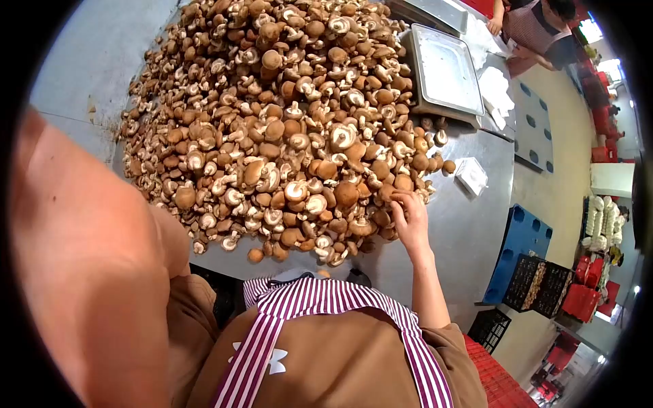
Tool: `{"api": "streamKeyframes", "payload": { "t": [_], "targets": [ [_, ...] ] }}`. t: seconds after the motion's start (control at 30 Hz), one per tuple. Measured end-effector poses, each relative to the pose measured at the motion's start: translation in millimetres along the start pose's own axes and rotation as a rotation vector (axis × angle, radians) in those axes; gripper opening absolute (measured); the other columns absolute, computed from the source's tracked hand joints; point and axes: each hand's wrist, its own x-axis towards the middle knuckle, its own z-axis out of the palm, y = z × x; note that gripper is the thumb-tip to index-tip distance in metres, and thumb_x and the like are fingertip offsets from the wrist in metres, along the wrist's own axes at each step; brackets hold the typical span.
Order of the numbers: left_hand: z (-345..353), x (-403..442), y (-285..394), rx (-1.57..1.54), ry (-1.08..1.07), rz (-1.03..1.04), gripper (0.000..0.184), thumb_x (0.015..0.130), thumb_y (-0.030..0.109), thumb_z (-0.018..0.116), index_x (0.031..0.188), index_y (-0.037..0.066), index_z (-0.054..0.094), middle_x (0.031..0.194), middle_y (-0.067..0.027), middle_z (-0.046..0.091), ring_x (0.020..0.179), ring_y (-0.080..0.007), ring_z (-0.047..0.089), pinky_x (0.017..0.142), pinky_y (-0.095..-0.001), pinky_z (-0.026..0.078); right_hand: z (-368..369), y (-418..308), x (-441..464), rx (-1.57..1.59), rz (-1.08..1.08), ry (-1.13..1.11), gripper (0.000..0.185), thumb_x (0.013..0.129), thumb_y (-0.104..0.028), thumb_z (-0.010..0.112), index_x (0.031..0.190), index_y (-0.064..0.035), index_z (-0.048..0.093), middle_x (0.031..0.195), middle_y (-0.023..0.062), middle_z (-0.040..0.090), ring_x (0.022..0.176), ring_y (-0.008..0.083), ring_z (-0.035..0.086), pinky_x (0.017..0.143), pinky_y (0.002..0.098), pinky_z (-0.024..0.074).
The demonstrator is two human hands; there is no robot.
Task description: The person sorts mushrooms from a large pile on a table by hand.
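My right hand [412, 221] is at the near right edge of a large heap of brown mushrooms [272, 129] on a metal table [469, 224]. Its fingers are bent and touch the mushrooms there, with the thumb apart from them, and nothing shows held between them. My bare left arm [95, 272] is bent and fills the left side of the view, very close to the camera. The left hand itself lies outside the frame.
A metal tray [447, 71] and a small white box [471, 176] lie right of the heap. Another person [534, 30] stands at the far right end. Blue pallets [520, 238] and black crates [537, 284] are on the floor.
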Motion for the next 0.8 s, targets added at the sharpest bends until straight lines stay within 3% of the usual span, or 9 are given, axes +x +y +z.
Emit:
{"api": "streamKeyframes", "payload": {
  "t": [0.23, 0.3, 0.43, 0.57, 0.6, 0.73, 0.8],
  "targets": [
    [-24.9, 10.0, 23.1, 0.043, 0.023, 0.098, 0.047, 0.084, 0.002, 0.057, 0.13, 0.005, 0.058, 0.124, -0.0137, 0.062, 0.12, -0.0276, 0.06, 0.106, -0.0462, 0.049, -2.9, -4.3, -28.5, 0.014, 0.007, 0.04, 0.014, 0.092, -0.011, 0.067, 0.103, -0.0028, 0.067, 0.104, 0.0144, 0.067, 0.099, 0.0369, 0.061, 0.086, 0.0451, 0.0479],
    [-47.4, 20.1, 17.8, 0.053, 0.035, 0.156, 0.047, 0.084, 0.002, 0.057, 0.131, 0.005, 0.058, 0.125, -0.0138, 0.062, 0.12, -0.0277, 0.06, 0.106, -0.0463, 0.049, 1.4, -0.8, -28.7, -0.028, -0.061, 0.089, 0.014, 0.091, -0.012, 0.067, 0.102, -0.0031, 0.067, 0.103, 0.0153, 0.067, 0.098, 0.038, 0.061, 0.086, 0.0457, 0.0482],
    [-104.3, 69.7, 9.1, 0.116, 0.092, 0.23, 0.048, 0.084, 0.004, 0.058, 0.132, 0.005, 0.057, 0.126, -0.014, 0.061, 0.121, -0.0278, 0.059, 0.107, -0.0464, 0.049, -16.0, -30.4, -23.3, 0.016, 0.01, -0.006, 0.015, 0.092, -0.01, 0.065, 0.105, -0.0023, 0.067, 0.108, 0.0175, 0.067, 0.104, 0.0389, 0.061, 0.091, 0.0448, 0.0484],
    [-154.8, 128.6, 16.2, 0.196, 0.213, 0.312, 0.048, 0.085, 0.005, 0.059, 0.133, 0.005, 0.056, 0.127, -0.0142, 0.061, 0.122, -0.0279, 0.059, 0.107, -0.0464, 0.048, -2.5, 1.9, -33.9, -0.049, -0.171, 0.142, 0.019, 0.084, -0.006, 0.072, 0.102, -0.0036, 0.069, 0.101, 0.0168, 0.07, 0.098, 0.0399, 0.064, 0.089, 0.0471, 0.0508],
    [-166.1, 139.9, 20.3, 0.211, 0.24, 0.335, 0.048, 0.085, 0.005, 0.059, 0.133, 0.005, 0.056, 0.128, -0.0143, 0.06, 0.122, -0.0279, 0.058, 0.108, -0.0465, 0.048, -4.3, 0.2, -32.5, -0.069, -0.222, 0.181, 0.019, 0.082, -0.007, 0.073, 0.1, -0.004, 0.069, 0.095, 0.0164, 0.069, 0.093, 0.0388, 0.065, 0.083, 0.0467, 0.0508],
    [-193.6, 161.6, 32.0, 0.242, 0.35, 0.373, 0.049, 0.085, 0.006, 0.06, 0.134, 0.005, 0.055, 0.129, -0.0145, 0.06, 0.123, -0.028, 0.058, 0.108, -0.0466, 0.047, -23.6, -24.1, -27.6, -0.067, -0.145, 0.061, 0.018, 0.083, -0.008, 0.073, 0.1, -0.0041, 0.069, 0.094, 0.0162, 0.069, 0.092, 0.0382, 0.064, 0.082, 0.0466, 0.0504],
    [-187.4, 146.1, 69.4, 0.216, 0.363, 0.438, 0.05, 0.085, 0.007, 0.061, 0.135, 0.005, 0.055, 0.13, -0.0146, 0.059, 0.124, -0.0281, 0.058, 0.108, -0.0466, 0.047, -17.2, -27.6, -46.3, -0.076, -0.146, 0.051, 0.018, 0.083, -0.008, 0.073, 0.1, -0.0042, 0.069, 0.093, 0.0161, 0.068, 0.092, 0.0379, 0.064, 0.081, 0.0466, 0.0503]
  ]
}}
